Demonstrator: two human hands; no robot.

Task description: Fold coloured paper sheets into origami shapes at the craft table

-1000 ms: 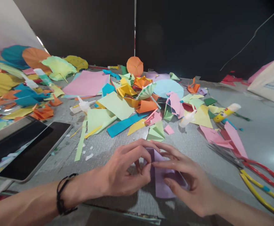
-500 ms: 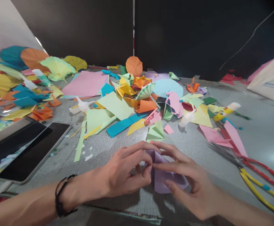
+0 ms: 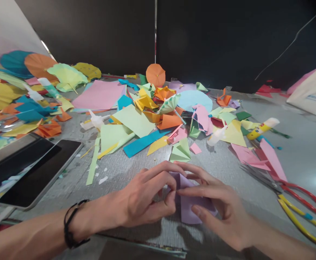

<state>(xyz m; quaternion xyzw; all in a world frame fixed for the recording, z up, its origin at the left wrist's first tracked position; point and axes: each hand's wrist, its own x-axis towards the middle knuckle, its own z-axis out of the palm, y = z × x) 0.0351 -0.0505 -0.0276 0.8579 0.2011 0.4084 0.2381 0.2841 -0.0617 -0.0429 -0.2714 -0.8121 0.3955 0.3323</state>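
Note:
A folded piece of purple paper (image 3: 192,211) lies on the grey table between my two hands. My left hand (image 3: 152,196), a black cord bracelet on its wrist, pinches the paper's left edge between thumb and forefinger. From the other side my right hand (image 3: 219,206) grips the same paper, fingers across its top and thumb on its front face. Part of the paper is hidden behind the fingers. Just beyond the hands sits a light green folded paper (image 3: 181,151).
Scissors (image 3: 277,189) with red and yellow handles lie at the right. A smartphone (image 3: 41,173) is on the left. Coloured paper scraps, a pink sheet (image 3: 101,94), a glue bottle (image 3: 96,120) and a glue stick (image 3: 262,129) crowd the back. A cloth bag (image 3: 314,92) stands far right.
The view has shifted very slightly. Both hands stay on the purple paper; my right fingers and thumb have moved a little over its face.

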